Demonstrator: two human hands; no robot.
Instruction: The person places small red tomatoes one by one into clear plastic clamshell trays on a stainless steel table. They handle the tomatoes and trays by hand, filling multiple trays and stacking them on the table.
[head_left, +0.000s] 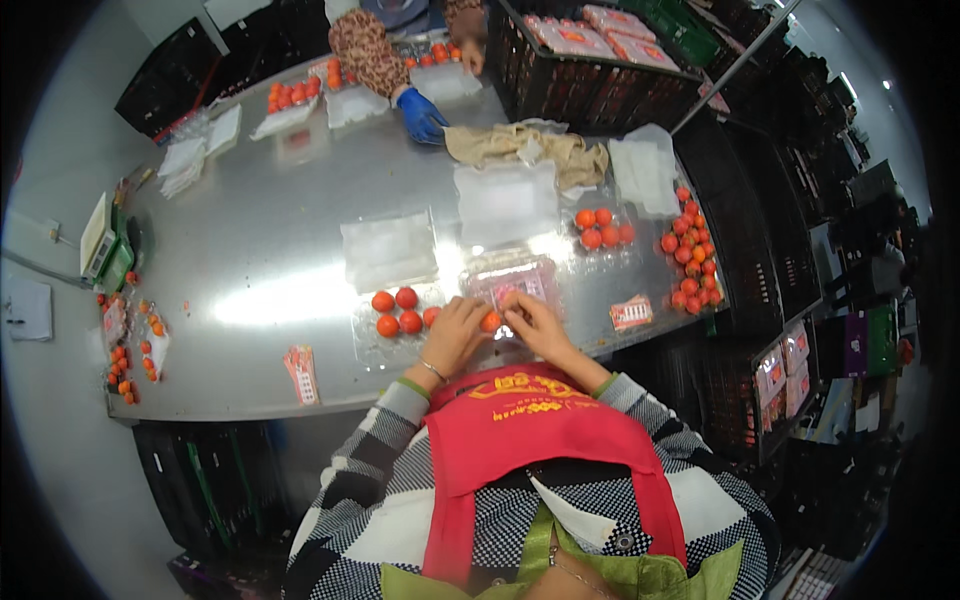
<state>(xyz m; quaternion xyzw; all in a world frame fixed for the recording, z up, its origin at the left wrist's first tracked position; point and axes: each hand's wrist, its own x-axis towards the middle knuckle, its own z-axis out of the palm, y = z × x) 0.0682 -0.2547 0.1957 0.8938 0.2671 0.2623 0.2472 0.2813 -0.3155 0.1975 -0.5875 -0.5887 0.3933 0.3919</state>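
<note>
Close to my chest, my left hand (455, 334) and my right hand (535, 325) meet around one small tomato (490, 322). The fingers of my left hand touch its left side; those of my right hand are at its upper right, and whether they grip it is unclear. Beneath and beyond them lies a clear plastic pack with a pink printed label (517, 289). Left of my left hand, several tomatoes (406, 298) sit in an open clear plastic tray (367, 349). White liner sheets (390, 251) lie beyond. Another clear tray with tomatoes (603, 229) stands to the right.
Loose tomatoes (684, 255) pile at the metal table's (225, 225) right edge. Label strips (631, 313) lie nearby, others (301, 375) at left. Across the table are a co-worker's blue-gloved hand (421, 116), a beige cloth (517, 146) and a black crate (592, 90). A scale (101, 240) stands far left.
</note>
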